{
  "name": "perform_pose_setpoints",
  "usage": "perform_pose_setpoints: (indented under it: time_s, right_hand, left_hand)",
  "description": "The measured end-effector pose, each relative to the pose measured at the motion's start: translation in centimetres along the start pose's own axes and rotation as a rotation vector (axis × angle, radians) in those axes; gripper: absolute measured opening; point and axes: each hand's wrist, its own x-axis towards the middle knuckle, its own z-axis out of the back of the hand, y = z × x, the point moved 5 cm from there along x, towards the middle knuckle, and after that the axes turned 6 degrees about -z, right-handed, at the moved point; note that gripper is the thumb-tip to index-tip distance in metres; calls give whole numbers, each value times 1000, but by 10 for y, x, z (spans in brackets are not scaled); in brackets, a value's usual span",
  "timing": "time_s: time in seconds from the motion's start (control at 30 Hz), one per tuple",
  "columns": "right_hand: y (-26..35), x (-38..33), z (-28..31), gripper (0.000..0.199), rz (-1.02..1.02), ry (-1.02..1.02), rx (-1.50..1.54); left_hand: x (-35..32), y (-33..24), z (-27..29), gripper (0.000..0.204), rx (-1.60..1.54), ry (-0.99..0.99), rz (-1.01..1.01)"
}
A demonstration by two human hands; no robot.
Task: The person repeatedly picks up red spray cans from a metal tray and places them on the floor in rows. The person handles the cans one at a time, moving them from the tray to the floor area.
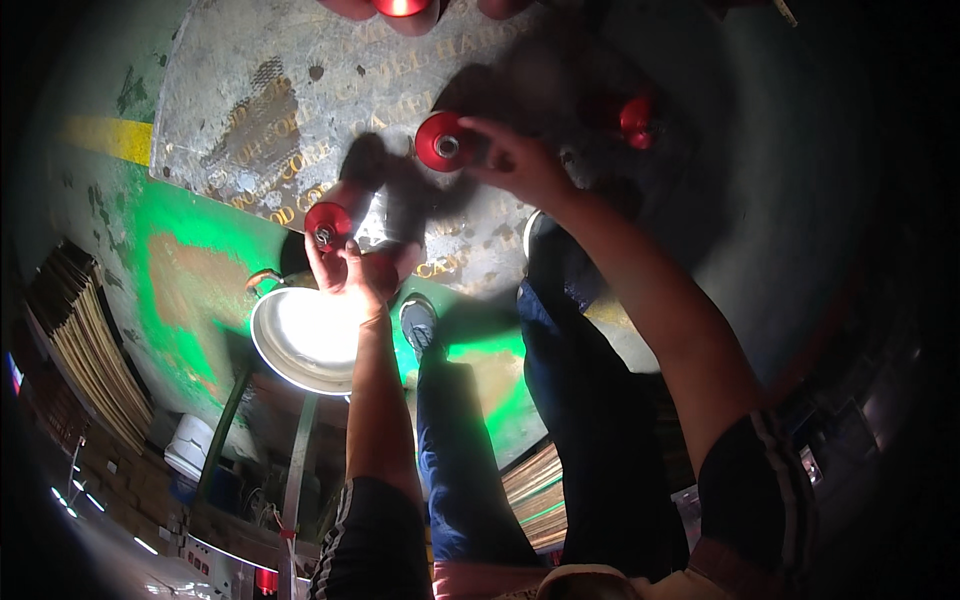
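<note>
My left hand (350, 285) has its fingers and thumb at the lower edge of a red metal bottle (327, 222), whose small open neck faces up. The bottle sits between its fingertips, just above a glowing work lamp. Further right and farther away, my right hand (525, 170) reaches over the grey sheet with its fingers against a second red bottle (436, 140). That bottle also shows a round shoulder and a pale ring-shaped neck. Part of the right fingers lies in shadow. To the right of the right hand, another shiny red bottle (637, 122) is partly in the dark.
A grey printed sheet (220, 80) covers the work area. The bright round lamp (265, 340) stands on a metal pole (300, 440). At the far edge a red shiny thing (402, 7) is cut off. Stacked boards (95, 350) and a white bucket (188, 440) stand left.
</note>
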Motion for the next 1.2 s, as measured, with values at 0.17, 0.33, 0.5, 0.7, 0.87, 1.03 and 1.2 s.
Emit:
perform_pose_setpoints:
  time_s: [0.17,0.33,0.5,0.7,0.87,1.03,1.2]
  right_hand:
    - [14,26,-43,40,-5,-2,-4]
    - [5,-11,-36,27,-49,-160,13]
    - [51,-154,18,36,20,-159,73]
    - [172,-404,68,31,-153,-316,-90]
    - [254,-560,63,34,-251,-419,-35]
    - [291,-658,18,31,-305,-339,50]
    - [297,-709,-57,26,-85,-153,194]
  left_hand:
    - [28,14,8,61,234,47,-87]
    - [25,-7,9,26,183,175,-149]
    - [-37,-102,29,24,262,490,14]
    - [-112,-225,96,27,-43,873,140]
    - [-164,-306,169,29,500,1028,-291]
    - [-228,-375,239,31,347,976,151]
    - [-315,-464,346,25,146,800,-298]
